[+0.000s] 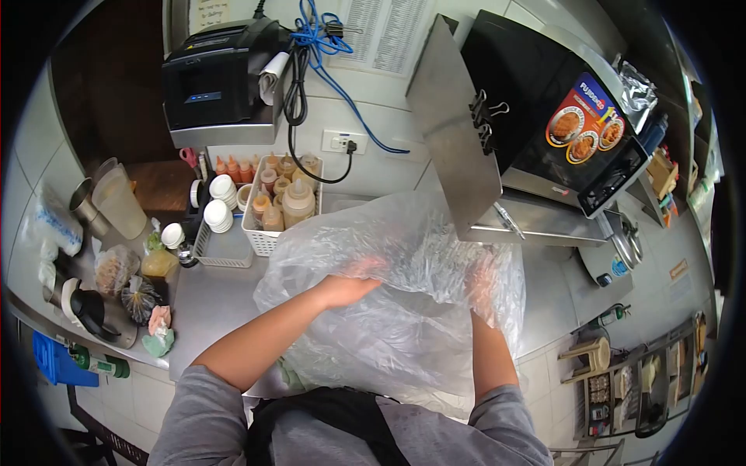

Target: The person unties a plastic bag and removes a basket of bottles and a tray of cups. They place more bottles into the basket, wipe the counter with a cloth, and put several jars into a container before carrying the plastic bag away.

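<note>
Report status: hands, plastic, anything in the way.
Left hand and right hand partly veiled by clear plastic, grip unclear. Plastic bunched, spread over steel counter. White basket of bottles crowds its far-left edge.

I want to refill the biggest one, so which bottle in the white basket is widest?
The cream bottle in the near right corner of the white basket; its body is wider than the small bottles beside it.

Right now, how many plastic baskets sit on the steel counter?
2 visible: a taller white basket holding squeeze bottles, and a shallow basket beside it, at picture left. The clear plastic may hide more.
</note>
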A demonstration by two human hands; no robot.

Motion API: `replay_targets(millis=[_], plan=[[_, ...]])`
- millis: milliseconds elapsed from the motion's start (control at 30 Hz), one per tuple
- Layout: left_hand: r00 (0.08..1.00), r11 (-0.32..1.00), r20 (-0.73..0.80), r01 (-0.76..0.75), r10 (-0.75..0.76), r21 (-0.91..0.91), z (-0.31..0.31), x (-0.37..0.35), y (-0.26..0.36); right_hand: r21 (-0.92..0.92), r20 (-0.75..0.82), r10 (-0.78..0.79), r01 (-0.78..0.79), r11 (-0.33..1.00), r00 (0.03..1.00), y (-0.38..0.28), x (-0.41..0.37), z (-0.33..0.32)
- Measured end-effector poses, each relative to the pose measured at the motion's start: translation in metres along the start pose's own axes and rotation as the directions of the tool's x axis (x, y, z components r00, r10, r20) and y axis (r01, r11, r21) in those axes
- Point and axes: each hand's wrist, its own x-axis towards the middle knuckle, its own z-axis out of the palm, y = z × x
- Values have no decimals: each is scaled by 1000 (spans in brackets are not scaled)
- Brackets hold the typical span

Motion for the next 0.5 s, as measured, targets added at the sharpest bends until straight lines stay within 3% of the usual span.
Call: replay_targets(millis=[33, 67, 167, 300, 367, 433, 500], plan=[[993, 990, -8, -120, 121, 68, -7, -7, 13, -65, -28, -60, 58, 996, 998, 1, 5, 5], [970, 962, -7, -239, 242, 135, -14, -13, 27, -7, 67, 47, -47, 999, 997, 4, 7, 6], [970, 964, -62, -224, 234, 144, -34, -32, 63, -14, 85, 41, -40, 999, 995, -3, 10, 9], [951, 954, -80, -299, 300, 23, -62, -39, 84, -92, -66, -98, 91, 992, 993, -33, -4, -7], [979, 981, -50, -195, 196, 20, -72, -42, 89, -145, -117, -182, 165, 976, 976, -56, -27, -30], [981, 983, -64, -185, 186, 10, -77, -50, 95, -41, 230, -46, 57, 998, 972, -89, -75, -79], [981, 980, -33, -193, 192, -38, -81, -57, 96, 204, 308, 37, -104, 973, 951, -148, -84, -129]])
